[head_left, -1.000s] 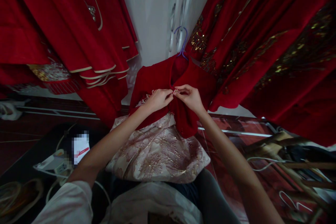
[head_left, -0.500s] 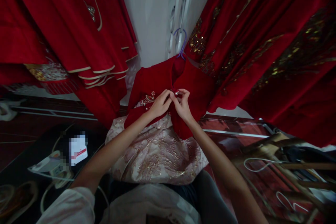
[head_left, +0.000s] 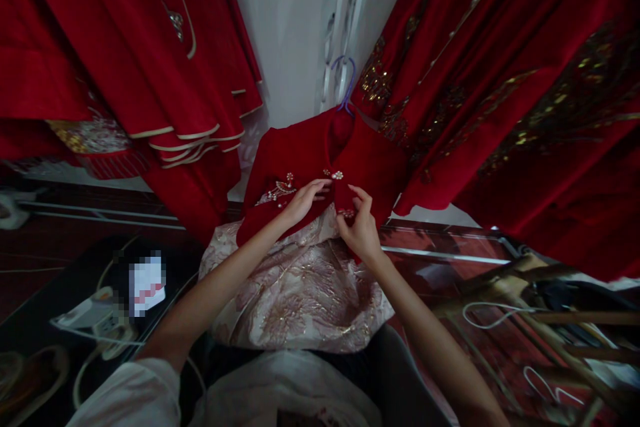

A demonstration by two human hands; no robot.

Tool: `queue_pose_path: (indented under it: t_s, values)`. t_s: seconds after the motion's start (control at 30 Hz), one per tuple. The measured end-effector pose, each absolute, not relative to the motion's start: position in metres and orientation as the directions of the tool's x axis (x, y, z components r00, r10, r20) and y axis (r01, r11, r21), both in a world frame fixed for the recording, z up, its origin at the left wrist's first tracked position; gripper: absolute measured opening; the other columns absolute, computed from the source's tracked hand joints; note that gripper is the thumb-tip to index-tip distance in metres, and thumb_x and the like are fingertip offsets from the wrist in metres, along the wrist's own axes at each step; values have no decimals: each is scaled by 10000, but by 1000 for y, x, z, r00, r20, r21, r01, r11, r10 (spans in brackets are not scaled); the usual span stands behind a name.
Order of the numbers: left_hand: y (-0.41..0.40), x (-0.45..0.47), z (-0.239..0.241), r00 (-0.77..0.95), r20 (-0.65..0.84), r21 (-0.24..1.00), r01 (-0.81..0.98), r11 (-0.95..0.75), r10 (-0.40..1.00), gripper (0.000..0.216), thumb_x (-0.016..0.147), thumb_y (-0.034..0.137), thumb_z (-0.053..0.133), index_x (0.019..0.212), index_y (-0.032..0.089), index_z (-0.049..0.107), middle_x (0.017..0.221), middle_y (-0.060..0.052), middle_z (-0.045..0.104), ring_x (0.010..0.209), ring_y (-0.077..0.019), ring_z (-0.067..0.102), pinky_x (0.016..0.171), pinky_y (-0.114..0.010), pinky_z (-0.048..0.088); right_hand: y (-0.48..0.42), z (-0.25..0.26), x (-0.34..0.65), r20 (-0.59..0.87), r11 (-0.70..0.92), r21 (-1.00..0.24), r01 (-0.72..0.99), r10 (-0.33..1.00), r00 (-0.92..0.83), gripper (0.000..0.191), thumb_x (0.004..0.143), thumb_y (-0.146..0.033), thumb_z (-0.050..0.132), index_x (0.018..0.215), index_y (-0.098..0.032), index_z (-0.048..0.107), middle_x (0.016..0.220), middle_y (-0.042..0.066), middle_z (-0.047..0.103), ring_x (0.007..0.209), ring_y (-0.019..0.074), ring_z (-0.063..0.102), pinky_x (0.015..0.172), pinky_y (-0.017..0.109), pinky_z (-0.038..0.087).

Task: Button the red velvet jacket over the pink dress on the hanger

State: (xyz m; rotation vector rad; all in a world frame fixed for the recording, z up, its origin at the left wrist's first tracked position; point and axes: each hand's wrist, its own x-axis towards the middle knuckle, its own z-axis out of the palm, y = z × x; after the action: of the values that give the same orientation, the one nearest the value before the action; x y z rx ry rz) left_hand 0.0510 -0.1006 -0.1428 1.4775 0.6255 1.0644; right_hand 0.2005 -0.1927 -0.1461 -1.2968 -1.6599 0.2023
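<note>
A small red velvet jacket (head_left: pixel 300 153) hangs on a purple hanger (head_left: pixel 344 80) over a pale pink and gold brocade skirt (head_left: pixel 300 287). A jewelled clasp (head_left: pixel 334 175) sits fastened near its collar. My left hand (head_left: pixel 303 201) lies on the jacket's left front panel, fingers pressed on the fabric by the opening. My right hand (head_left: pixel 359 225) pinches the right front edge lower down, at a second small ornament (head_left: pixel 346 213).
Red embroidered garments (head_left: pixel 500 93) hang on the right and more red ones (head_left: pixel 125 53) on the left. A white wall (head_left: pixel 290 27) is behind. Cables and a white power strip (head_left: pixel 95 313) lie lower left; wooden hangers (head_left: pixel 550 320) pile lower right.
Both hands have left the upper clasp. My right hand dropped down the front edge to a lower ornament; my left hand slid down onto the left panel.
</note>
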Motion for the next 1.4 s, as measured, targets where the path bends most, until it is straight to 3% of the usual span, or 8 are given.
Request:
queue_pose_path:
  t_s: [0.17,0.27,0.37,0.57,0.7,0.87,1.07,1.4]
  values:
    - [-108,50,-142,459,164,976,-205,-76,873,572,905,628,343,1102,204,672,1139,-110,696,1134,-241,617,940,-386,504,-213,-113,180,544,482,-773,413,838,40,562,837,-277,586,1332,-260,321,1056,74,623,820,173,660,689,316,578]
    - [-117,35,-136,452,85,972,-233,25,888,721,872,723,261,1071,184,696,985,-120,733,1005,-259,668,844,-388,540,-217,-108,166,452,465,-838,287,885,-113,550,845,-330,603,1327,-278,344,1087,70,642,890,178,670,695,308,592]
    - [-122,16,-137,443,68,958,-281,66,894,762,858,748,232,1075,183,694,982,-120,729,926,-248,680,774,-377,553,-209,-117,157,400,426,-865,266,905,-147,412,877,-359,567,1255,-262,435,1118,76,642,954,176,660,714,303,592]
    - [-125,-5,-156,92,99,949,-309,-66,991,256,771,385,649,951,210,701,1102,-48,684,853,-137,637,648,-220,518,-175,-138,139,432,404,-838,367,902,-7,339,843,-379,599,1119,-204,511,924,48,609,738,130,616,555,231,545]
    - [-124,-8,-159,11,177,963,-207,-171,984,231,743,353,647,887,182,702,964,-43,702,834,-144,630,718,-262,535,-156,-147,123,458,402,-823,400,887,51,342,805,-357,626,1088,-194,527,876,36,588,723,135,601,574,250,553]
    - [-107,-16,-165,3,244,969,-21,-244,970,215,697,331,673,830,162,680,786,-28,688,689,-133,614,669,-265,502,-145,-153,113,416,358,-860,363,904,95,317,753,-283,650,1031,-209,519,799,-1,583,657,123,596,581,252,543]
    - [-81,-22,-175,-120,438,892,176,-415,891,207,674,244,688,849,179,599,828,-6,630,750,-115,590,729,-250,473,-135,-154,115,403,334,-872,358,905,138,272,758,-267,647,1003,-191,556,794,5,602,664,123,600,596,244,525]
    - [-72,-17,-181,-16,405,914,37,-405,914,192,725,184,604,916,166,599,907,-47,672,843,-134,648,861,-314,503,-115,-150,117,466,370,-842,393,866,181,223,779,-231,626,992,-175,587,825,24,613,689,128,596,670,260,526]
